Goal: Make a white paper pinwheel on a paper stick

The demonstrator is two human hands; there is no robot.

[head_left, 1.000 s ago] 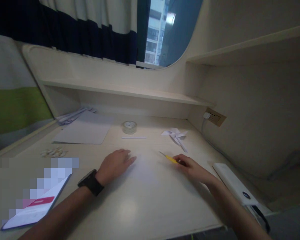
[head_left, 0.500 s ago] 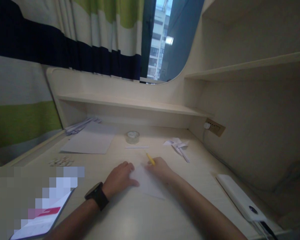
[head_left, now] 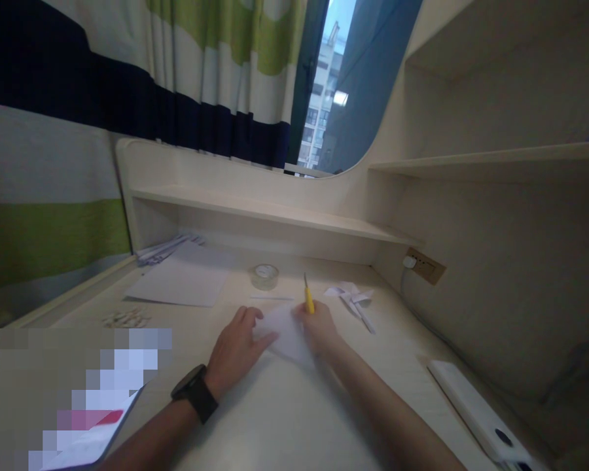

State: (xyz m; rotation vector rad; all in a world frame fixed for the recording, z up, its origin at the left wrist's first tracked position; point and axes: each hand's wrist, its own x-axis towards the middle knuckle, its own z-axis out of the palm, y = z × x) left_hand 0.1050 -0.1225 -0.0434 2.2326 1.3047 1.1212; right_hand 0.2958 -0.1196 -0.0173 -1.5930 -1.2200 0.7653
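Observation:
A small white sheet of paper (head_left: 285,332) lies between my hands at the middle of the desk. My left hand (head_left: 239,340), with a dark watch on the wrist, holds the sheet at its left edge, thumb lying over the paper and fingers curled. At the sheet's right edge, my right hand (head_left: 319,324) is closed around a yellow-handled craft knife (head_left: 309,301), its thin blade pointing up and away from me. The right fingertips also touch the paper; whether they pinch it I cannot tell. Beyond the sheet lies a thin white paper stick (head_left: 272,298).
A clear tape roll (head_left: 264,277) stands behind the stick. To the right lies a paper pinwheel (head_left: 353,297), at the left larger white sheets (head_left: 181,278), a pile of small pale pieces (head_left: 126,318) and a partly blurred phone (head_left: 103,418). A white power strip (head_left: 476,412) sits far right.
The sheet has turned and shifted slightly away from me with both hands. The craft knife has swung from leaning left to pointing nearly straight up. My view has tilted a little.

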